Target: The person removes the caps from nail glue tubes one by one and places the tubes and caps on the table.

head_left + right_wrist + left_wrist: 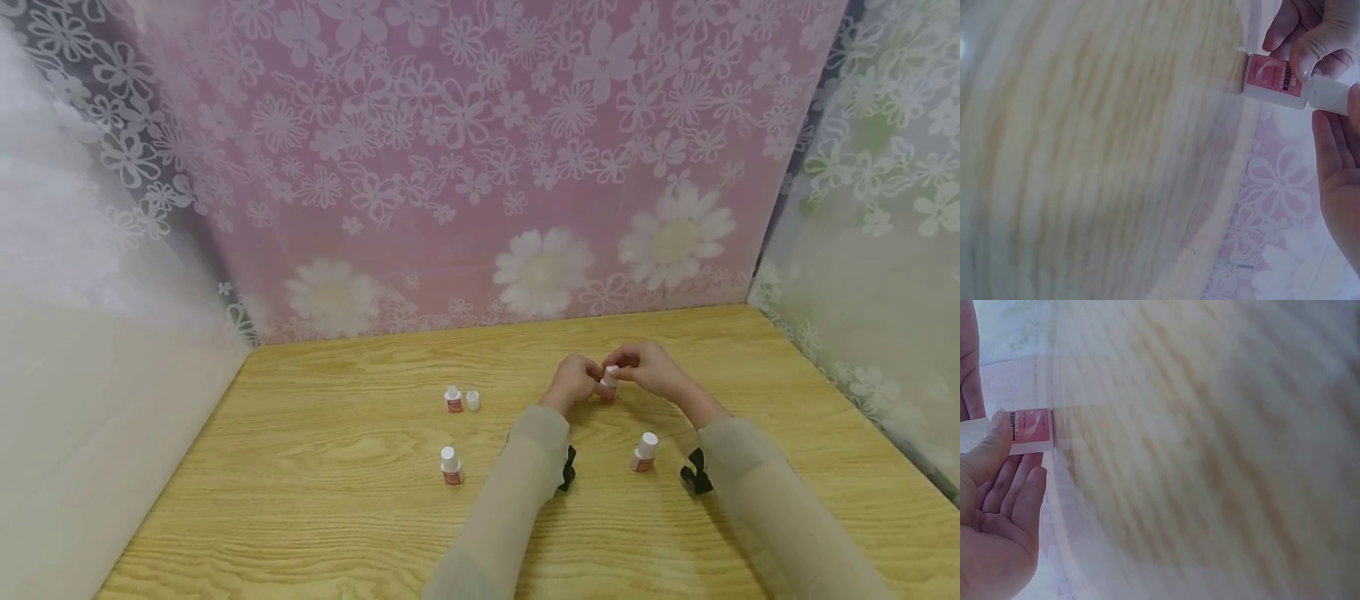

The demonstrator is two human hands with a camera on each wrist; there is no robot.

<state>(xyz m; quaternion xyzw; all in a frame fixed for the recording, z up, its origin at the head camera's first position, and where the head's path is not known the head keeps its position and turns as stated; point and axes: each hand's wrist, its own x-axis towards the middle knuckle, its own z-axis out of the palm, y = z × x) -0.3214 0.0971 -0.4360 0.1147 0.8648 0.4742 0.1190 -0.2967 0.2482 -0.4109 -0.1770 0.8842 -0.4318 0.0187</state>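
Note:
A small white glue bottle (610,383) with a pink-red label is between both hands, towards the back right of the table. My left hand (576,381) grips its body; in the left wrist view the thumb (988,450) lies across the label (1032,427). The white cap (1329,95) is pinched by my right hand (648,369). In the right wrist view cap and body sit in line, the base close to the wooden surface; whether it touches cannot be told.
On the wooden table (337,500) stand a bottle (453,400) beside a loose white cap (473,401), a capped bottle (452,467) at front left, and another capped bottle (643,452) between the forearms. Black pieces (697,473) show by the sleeves. Flowered sheets (480,167) enclose the table.

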